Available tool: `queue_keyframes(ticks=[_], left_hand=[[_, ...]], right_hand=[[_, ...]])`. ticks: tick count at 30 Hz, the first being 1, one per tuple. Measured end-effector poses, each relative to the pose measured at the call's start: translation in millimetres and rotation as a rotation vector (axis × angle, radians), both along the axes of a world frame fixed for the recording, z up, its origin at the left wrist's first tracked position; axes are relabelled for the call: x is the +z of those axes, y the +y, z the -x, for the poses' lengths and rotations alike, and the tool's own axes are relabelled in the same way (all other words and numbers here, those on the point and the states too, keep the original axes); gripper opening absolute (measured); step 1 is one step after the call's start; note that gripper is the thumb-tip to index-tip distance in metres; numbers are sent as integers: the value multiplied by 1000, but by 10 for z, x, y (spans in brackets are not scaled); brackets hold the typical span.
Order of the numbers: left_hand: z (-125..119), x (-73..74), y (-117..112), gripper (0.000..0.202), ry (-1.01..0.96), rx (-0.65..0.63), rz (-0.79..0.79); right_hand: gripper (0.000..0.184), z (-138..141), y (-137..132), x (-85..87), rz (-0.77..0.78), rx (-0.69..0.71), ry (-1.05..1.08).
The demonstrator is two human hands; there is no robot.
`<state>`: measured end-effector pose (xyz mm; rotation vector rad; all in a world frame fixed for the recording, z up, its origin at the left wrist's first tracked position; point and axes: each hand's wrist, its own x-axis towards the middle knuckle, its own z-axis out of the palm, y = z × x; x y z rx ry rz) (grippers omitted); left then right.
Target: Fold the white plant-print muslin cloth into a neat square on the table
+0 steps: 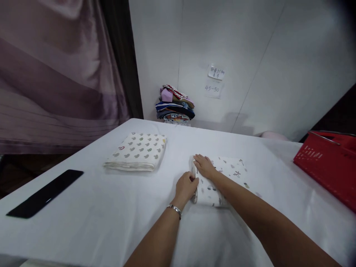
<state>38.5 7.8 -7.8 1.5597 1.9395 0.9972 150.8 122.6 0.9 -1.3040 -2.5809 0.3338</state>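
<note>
Near the middle of the table, a folded patterned cloth is held at its left edge by both hands. That edge is gripped by the left hand, whose fingers seem curled around it, though how tightly cannot be told. The right hand is laid flat on top of the cloth just behind, fingers spread and pressing down. The rest of the cloth is stretched out to the right beneath the right forearm. A second folded cloth is seen well to the left, a dark flat object beyond it, a red basket at the right, and a pile of clothes against the wall.
</note>
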Motion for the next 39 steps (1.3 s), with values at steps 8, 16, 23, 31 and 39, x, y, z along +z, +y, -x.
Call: queue_keyframes(ticks=[8, 16, 23, 31, 39], left_hand=[[-2, 7, 9, 13, 2, -6, -2], [21, 3, 36, 15, -11, -28, 18], [30, 8, 39, 19, -7, -38, 25], [24, 19, 13, 21, -45, -51, 25], [29, 31, 12, 22, -45, -59, 31]], right_hand=[[49, -151, -244, 1, 33, 74, 26], [55, -615, -273, 163, 37, -12, 3], [62, -1312, -189, 68, 50, -263, -207], [59, -1430, -204, 142, 113, -255, -121], [52, -1820, -391, 78, -10, -325, -19]])
